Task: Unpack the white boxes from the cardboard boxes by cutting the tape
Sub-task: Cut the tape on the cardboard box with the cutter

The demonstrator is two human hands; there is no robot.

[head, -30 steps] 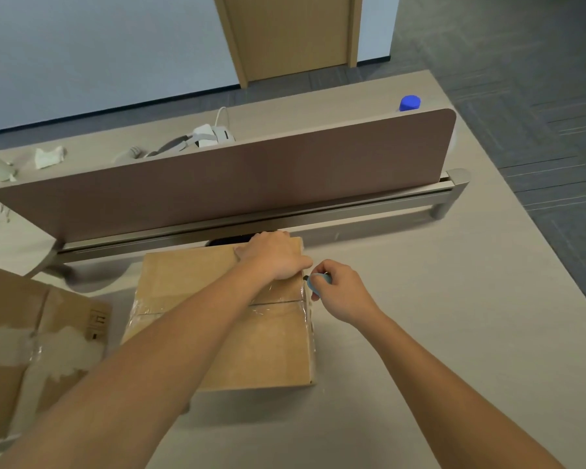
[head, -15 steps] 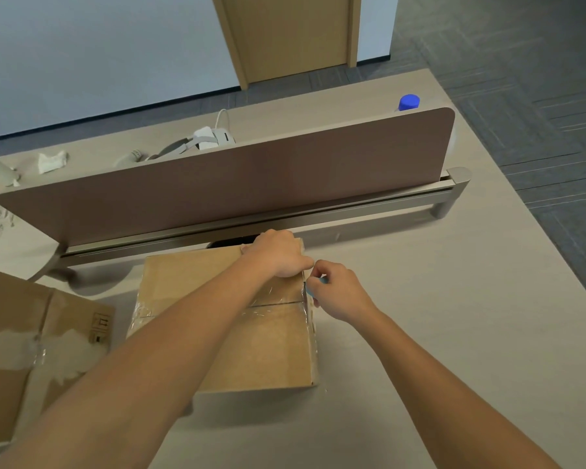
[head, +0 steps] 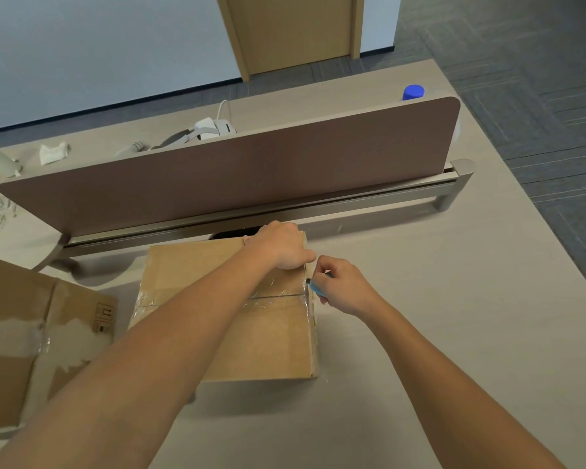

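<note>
- Left hand (head: 281,247) grips the far right corner of the cardboard box (head: 268,336) on the surface (head: 454,316)
- Right hand (head: 344,287) clenches a blue cutter (head: 316,288) at the box's taped right edge

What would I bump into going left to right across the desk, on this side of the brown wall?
Cardboard box with torn tape → taped cardboard box → blue cutter → right hand.
</note>
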